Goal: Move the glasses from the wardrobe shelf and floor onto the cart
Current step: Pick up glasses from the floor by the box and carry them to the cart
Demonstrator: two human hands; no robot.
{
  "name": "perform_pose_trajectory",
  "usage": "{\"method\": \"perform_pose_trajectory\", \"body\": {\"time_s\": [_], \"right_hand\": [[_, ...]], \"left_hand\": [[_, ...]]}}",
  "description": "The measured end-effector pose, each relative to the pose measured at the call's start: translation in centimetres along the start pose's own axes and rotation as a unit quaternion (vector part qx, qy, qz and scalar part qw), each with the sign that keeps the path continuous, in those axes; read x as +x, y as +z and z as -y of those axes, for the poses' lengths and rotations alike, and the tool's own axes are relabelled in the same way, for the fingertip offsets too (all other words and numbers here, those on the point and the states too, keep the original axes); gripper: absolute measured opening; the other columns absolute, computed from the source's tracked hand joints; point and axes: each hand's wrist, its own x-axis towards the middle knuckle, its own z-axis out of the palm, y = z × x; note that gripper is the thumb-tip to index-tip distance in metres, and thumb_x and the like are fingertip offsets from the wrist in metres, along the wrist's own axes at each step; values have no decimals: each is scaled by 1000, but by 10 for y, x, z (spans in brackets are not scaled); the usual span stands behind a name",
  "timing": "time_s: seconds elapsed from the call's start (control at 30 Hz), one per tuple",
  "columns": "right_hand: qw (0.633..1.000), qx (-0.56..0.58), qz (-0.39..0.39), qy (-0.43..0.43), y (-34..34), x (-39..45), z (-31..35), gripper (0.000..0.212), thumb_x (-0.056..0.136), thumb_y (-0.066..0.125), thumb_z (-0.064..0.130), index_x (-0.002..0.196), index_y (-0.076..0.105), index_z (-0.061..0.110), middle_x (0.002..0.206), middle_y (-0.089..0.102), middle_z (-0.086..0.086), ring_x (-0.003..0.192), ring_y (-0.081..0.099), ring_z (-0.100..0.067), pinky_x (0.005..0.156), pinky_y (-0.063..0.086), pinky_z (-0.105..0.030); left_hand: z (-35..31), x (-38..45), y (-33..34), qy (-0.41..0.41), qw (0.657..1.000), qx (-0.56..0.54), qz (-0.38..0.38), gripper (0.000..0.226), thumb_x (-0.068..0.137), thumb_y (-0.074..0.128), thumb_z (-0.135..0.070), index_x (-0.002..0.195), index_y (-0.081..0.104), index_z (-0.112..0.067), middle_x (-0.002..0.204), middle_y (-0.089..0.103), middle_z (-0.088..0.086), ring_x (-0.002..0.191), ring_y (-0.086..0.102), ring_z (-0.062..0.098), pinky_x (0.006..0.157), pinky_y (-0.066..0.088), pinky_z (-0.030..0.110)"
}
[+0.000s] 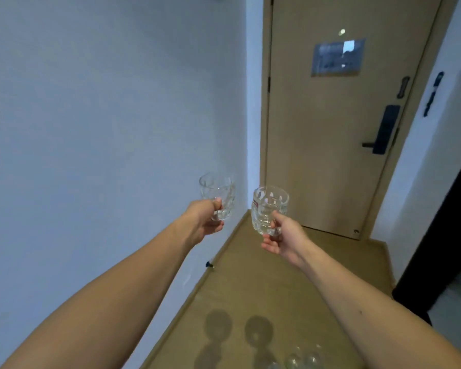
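- Clear dimpled glass is showing in both hands: the left hand (pixel 206 222) is gripping the left glass (pixel 218 194) low on its side, thumb over the front and fingers curled beneath, holding it upright in the air in front of the pale wall (pixel 104 129).
- The right hand (pixel 284 237) is grasping the right glass (pixel 268 209) near its base, thumb against the side and fingers wrapping under it; this glass is also standing upright in the air and is carrying a small red mark near its rim.
- The two glasses are hanging near each other, not touching, with both bare arms reaching forward.
- More glasses (pixel 302 356) are sitting on the tan floor (pixel 290 275) at the bottom edge, blurred, beside two round shadows.
- A wooden door (pixel 330 155) with a dark handle (pixel 382 134) is standing closed ahead.
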Motion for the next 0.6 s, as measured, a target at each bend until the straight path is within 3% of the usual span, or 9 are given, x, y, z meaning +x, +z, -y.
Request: {"method": "perform_pose_trajectory", "body": {"time_s": [0.3,0.4,0.6], "right_hand": [[970,-105,221,14,110,-37,3,32,103,52,39,81,45,16,76,51,-11,67,52,-21,75,56,-39],[948,-135,286,29,144,-64,-16,32,102,52,38,79,45,17,78,52,-12,67,53,-22,73,55,-39],[902,-177,389,60,208,-145,-60,33,102,53,38,78,47,17,83,52,-12,71,54,-23,76,54,-40]], "left_hand": [[1,-102,-116,56,973,-90,-204,21,102,59,-22,87,63,-8,93,58,17,69,59,25,80,59,40],[21,-147,-153,47,955,-105,-274,21,102,59,-23,88,63,-8,99,58,19,70,60,25,82,61,41],[67,-256,-218,37,914,-114,-387,21,103,57,-26,90,62,-10,116,55,21,69,61,26,71,61,37]]}}
